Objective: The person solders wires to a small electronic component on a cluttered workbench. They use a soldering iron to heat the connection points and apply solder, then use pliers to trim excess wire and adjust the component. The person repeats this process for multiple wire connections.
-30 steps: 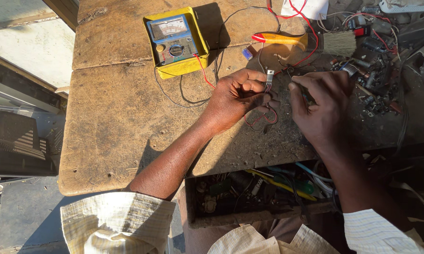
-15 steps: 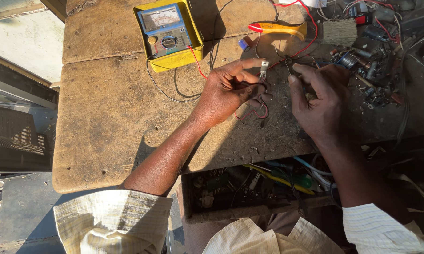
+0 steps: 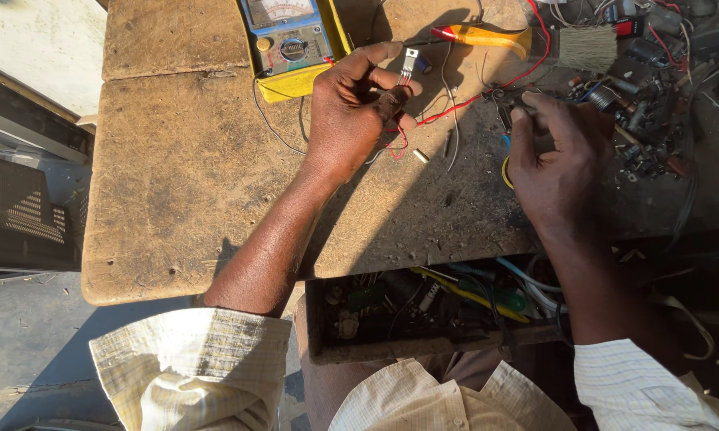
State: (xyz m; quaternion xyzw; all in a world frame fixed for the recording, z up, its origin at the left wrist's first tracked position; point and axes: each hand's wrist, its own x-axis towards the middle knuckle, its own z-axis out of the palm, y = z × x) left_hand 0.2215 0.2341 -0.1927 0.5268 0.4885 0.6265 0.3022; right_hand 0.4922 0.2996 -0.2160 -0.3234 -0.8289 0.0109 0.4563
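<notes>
Nearest the body: an open wooden drawer (image 3: pixel 391 347) under the bench edge holds a tangle of green, yellow and blue tools and wires; pale checked shirt sleeves (image 3: pixel 192 363) frame it on both sides.
Bench: a worn brown wooden worktop (image 3: pixel 184 183), scratched and dusty, half in sun and half in shadow.
Left hand: the left hand (image 3: pixel 351 120) is raised over the middle of the bench, thumb and fingertips pressed together on the legs of a small black three-legged electronic component with a metal tab (image 3: pixel 407 64).
Component position: it stands upright above the fingertips, tab uppermost, just right of the meter.
Right hand: the right hand (image 3: pixel 555 160) rests lower on the bench, well apart from the left; fingers curl down over thin wires, but I cannot tell whether they pinch anything.
Change: half a second ago the two hands were close together, fingertips nearly meeting at the component; now the left has lifted it up and away, and the right has stayed low.
Loose bits: a red wire (image 3: pixel 463 100) runs between the hands, and a small pale cylinder (image 3: pixel 421 156) lies beside it.
Farther back: a yellow-cased analogue multimeter (image 3: pixel 292 48) sits just left of the left hand.
Far edge: a yellow-handled tool with a red tip (image 3: pixel 483 36), a bristle brush (image 3: pixel 587 48), and a heap of dark electronic scrap (image 3: pixel 647 104) at the right.
</notes>
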